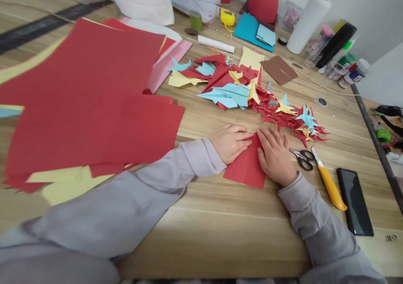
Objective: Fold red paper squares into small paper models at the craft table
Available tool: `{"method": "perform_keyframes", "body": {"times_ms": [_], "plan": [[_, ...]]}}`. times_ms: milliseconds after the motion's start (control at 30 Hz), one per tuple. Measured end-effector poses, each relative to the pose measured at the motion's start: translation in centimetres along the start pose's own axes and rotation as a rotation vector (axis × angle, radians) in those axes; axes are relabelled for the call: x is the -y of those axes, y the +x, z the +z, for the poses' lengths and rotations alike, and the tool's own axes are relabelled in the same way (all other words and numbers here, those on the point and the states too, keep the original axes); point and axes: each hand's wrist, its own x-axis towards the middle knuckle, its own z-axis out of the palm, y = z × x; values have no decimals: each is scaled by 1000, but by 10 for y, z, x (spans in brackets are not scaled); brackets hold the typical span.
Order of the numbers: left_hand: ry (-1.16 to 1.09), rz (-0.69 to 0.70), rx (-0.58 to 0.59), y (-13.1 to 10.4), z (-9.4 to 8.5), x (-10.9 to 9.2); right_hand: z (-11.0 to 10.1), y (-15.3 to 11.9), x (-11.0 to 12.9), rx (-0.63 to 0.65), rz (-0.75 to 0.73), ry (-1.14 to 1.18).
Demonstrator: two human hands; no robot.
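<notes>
A small red sheet of paper (247, 168) lies on the wooden table, with a lengthwise crease and its far end narrowed between my hands. My left hand (231, 144) rests on its upper left edge, fingers stretched flat toward the tip. On the right edge lies my right hand (274, 156), its fingers extended and slightly spread; the paper beneath both hands is hidden. Beyond them is a heap of folded paper planes in red, blue and yellow, with a blue plane (228, 95) in front.
Large red sheets (94, 99) cover the table's left side. To the right lie black-handled scissors (304, 159), a yellow utility knife (330, 183) and a black phone (354, 202). Farther back are a yellow tape measure (227, 17), a white roll (308, 24) and several paint jars.
</notes>
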Motion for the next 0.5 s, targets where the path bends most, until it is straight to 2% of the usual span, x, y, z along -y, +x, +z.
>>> {"method": "perform_keyframes", "body": {"times_ms": [333,500], "plan": [[-4,-14,-17,1,2,-1,-5,2,2,14,9,-12],[0,-28,19,1,1,-1,-5,3,2,26,13,-44]]}}
